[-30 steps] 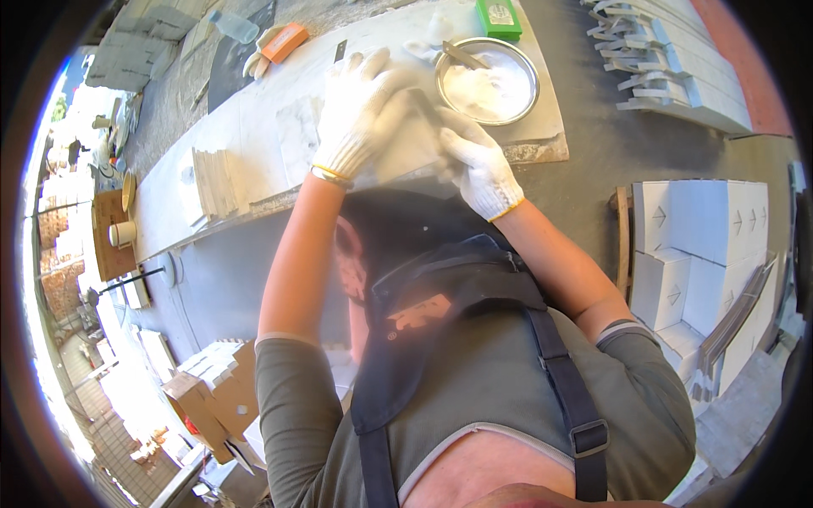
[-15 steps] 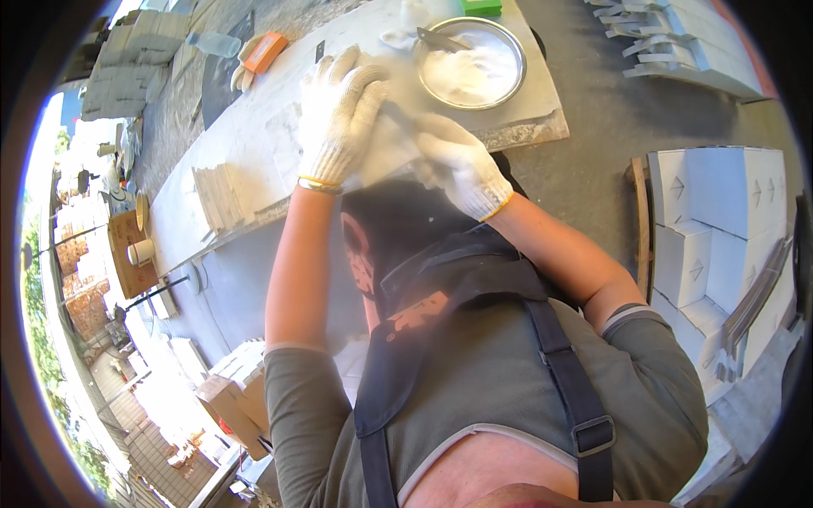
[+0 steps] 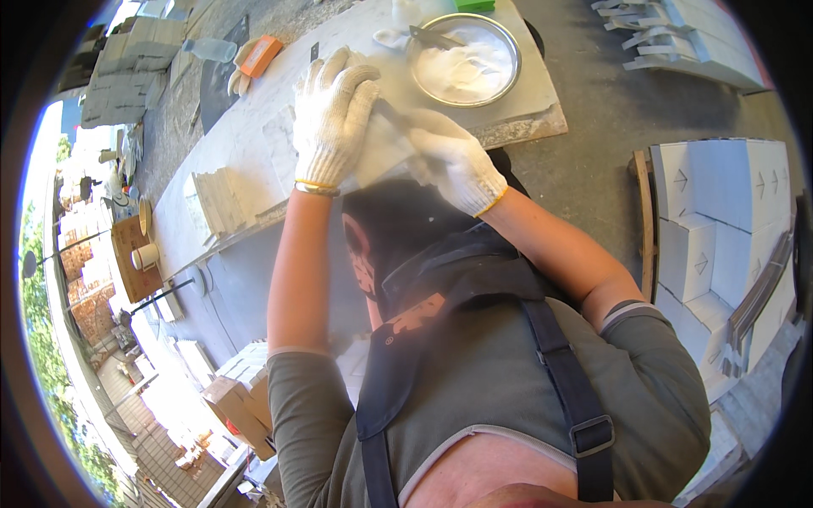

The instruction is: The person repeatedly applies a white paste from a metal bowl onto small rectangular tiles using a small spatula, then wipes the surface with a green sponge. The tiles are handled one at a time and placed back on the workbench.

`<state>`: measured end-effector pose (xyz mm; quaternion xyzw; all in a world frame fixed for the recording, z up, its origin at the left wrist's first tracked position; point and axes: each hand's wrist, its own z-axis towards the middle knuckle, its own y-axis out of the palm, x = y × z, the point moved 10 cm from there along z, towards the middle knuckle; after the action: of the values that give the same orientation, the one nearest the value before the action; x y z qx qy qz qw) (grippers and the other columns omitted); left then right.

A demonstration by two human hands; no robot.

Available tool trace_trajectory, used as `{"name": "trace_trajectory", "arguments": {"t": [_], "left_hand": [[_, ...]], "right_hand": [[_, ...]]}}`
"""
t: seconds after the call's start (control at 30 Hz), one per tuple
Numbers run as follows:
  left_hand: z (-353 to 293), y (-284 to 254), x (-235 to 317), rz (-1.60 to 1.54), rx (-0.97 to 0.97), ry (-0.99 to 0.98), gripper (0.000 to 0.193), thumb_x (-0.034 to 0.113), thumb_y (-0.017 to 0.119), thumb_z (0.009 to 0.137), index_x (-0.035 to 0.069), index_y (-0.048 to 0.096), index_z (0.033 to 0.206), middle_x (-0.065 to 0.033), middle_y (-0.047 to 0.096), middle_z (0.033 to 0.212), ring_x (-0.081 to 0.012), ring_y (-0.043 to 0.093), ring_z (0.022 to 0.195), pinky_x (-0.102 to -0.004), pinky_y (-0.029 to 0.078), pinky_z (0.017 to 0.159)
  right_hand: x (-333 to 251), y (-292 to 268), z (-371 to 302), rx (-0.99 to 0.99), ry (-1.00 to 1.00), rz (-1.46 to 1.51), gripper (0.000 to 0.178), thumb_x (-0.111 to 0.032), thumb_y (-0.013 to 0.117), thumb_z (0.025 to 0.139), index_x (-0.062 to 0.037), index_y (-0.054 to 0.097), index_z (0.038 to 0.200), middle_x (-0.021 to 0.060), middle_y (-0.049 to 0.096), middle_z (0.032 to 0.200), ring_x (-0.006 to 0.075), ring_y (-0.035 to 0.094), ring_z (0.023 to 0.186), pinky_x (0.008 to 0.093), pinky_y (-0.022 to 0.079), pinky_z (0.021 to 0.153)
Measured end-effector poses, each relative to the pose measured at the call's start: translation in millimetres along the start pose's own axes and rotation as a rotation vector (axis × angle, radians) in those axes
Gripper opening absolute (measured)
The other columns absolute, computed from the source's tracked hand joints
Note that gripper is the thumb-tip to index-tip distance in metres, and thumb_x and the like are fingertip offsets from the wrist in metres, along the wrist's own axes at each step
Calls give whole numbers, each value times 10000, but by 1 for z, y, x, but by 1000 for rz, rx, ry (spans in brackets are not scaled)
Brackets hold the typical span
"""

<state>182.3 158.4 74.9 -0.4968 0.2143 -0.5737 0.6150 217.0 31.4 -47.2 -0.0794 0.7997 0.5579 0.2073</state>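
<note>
My left hand (image 3: 332,118), in a white knit glove with a yellow cuff edge, lies over a pale flat slab (image 3: 385,154) near the table's front edge. Its fingers are stretched out and slightly apart. At the slab's right side is my right hand (image 3: 461,161), gloved alike, with fingers bent inward and smeared by motion. Whatever those fingers hold is hidden. Beyond it stands a round metal bowl (image 3: 518,63) of white powder or paste (image 3: 466,72), with a dark-bladed scraper (image 3: 436,38) resting across its far left rim.
The worktable (image 3: 246,127) carries a stack of thin pale pieces (image 3: 218,203) on the left. Farther back are an orange box (image 3: 261,56), a clear bottle (image 3: 212,49) and a green box (image 3: 474,5). White cartons (image 3: 716,186) on a wooden pallet stand on the right.
My right hand has shifted slightly left against the slab. My left hand stays nearly in place. The whole view has tilted a little.
</note>
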Motion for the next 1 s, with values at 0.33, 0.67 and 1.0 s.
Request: {"name": "trace_trajectory", "arguments": {"t": [0.33, 0.67, 1.0], "left_hand": [[-1, -1, 0, 4, 28, 0, 262, 328, 621, 966, 152, 740, 1119, -187, 631, 1375, -402, 549, 1240, -516, 380, 1095], [-4, 1, -4, 48, 12, -9, 290, 311, 580, 1012, 131, 727, 1186, -167, 614, 1412, -393, 541, 1283, -482, 385, 1116], [-9, -5, -2, 123, 93, 26, 256, 332, 599, 992, 161, 736, 1124, -106, 636, 1316, -356, 559, 1209, -483, 407, 1061]], "right_hand": [[3, -2, -12, -59, 42, -18, 419, -131, 573, 1041, 7, 516, 1432, 36, 593, 929, 109, 556, 754, 242, 446, 649], [-3, -7, -17, 28, 30, -88, 465, -164, 593, 1043, -13, 512, 1475, 38, 630, 936, 119, 578, 760, 259, 469, 649], [-90, 54, -62, 207, -752, -1736, 364, -127, 750, 939, -13, 713, 1282, 144, 795, 1033, 198, 776, 895, 321, 592, 798]]}}
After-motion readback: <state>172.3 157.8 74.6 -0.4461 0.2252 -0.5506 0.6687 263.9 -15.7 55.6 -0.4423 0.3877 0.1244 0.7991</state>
